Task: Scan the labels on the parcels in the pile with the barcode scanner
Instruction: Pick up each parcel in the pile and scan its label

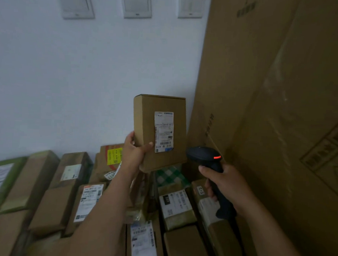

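Observation:
My left hand [133,151] grips a small brown cardboard parcel [145,115] by its lower left edge and holds it upright above the pile. The white shipping label [163,131] on the parcel faces me. My right hand [225,185] grips the handle of a black barcode scanner [203,155], whose head sits just right of and below the parcel. A red light glows on top of the scanner. Below lies the pile of parcels [89,197], many with white labels facing up.
Tall cardboard cartons [271,93] stand close on the right. A white wall [80,77] with three wall plates rises behind the pile. A green box [7,172] lies at the far left, and a green checked packet [170,175] sits under the held parcel.

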A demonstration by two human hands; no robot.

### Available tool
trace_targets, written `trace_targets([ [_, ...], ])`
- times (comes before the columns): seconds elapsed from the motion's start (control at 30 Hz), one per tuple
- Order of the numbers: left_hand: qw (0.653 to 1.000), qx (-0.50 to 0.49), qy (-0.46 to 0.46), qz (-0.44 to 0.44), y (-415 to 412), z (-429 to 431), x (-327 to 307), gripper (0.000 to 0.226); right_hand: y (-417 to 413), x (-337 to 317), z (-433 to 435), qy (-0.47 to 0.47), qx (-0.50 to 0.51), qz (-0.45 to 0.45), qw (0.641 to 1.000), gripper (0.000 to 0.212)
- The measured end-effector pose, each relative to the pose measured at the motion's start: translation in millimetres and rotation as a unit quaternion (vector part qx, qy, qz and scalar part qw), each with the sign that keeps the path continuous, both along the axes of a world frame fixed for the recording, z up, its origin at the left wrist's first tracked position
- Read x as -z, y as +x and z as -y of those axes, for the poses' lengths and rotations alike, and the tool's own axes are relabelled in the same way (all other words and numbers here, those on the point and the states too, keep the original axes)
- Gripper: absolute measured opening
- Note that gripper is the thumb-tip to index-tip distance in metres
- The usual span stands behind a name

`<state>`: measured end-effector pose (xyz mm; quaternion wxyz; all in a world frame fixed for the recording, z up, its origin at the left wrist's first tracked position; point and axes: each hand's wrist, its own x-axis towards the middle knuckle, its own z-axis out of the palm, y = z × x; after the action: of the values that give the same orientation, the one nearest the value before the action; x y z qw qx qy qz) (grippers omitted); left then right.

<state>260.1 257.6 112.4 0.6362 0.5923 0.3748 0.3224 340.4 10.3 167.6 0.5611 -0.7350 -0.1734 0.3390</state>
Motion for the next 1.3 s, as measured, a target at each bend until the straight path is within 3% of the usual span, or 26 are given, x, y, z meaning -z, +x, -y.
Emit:
trace_targets([
  [0.2,1.0,-0.018,-0.01,0.022,-21,9,-12,0.074,-16,-23,26,-0.008,-0.022,0.021,1.0,0.028],
  [0.7,0.998,-0.02,-0.033,0.048,-29,17,-4,0.074,-27,-26,36,0.024,-0.02,0.021,0.999,0.026],
  [0.93,0.999,-0.024,0.019,-0.034,14,30,27,0.085,-2,-13,18,0.016,0.021,0.041,0.999,0.025],
  [1.1,0.99,-0.025,0.084,-0.113,56,30,70,0.076,30,11,-6,-0.003,0.043,0.048,0.998,0.029],
  [1.3,0.992,0.001,-0.025,-0.123,91,10,123,0.065,55,48,-31,-0.001,0.066,0.053,0.996,0.025],
])
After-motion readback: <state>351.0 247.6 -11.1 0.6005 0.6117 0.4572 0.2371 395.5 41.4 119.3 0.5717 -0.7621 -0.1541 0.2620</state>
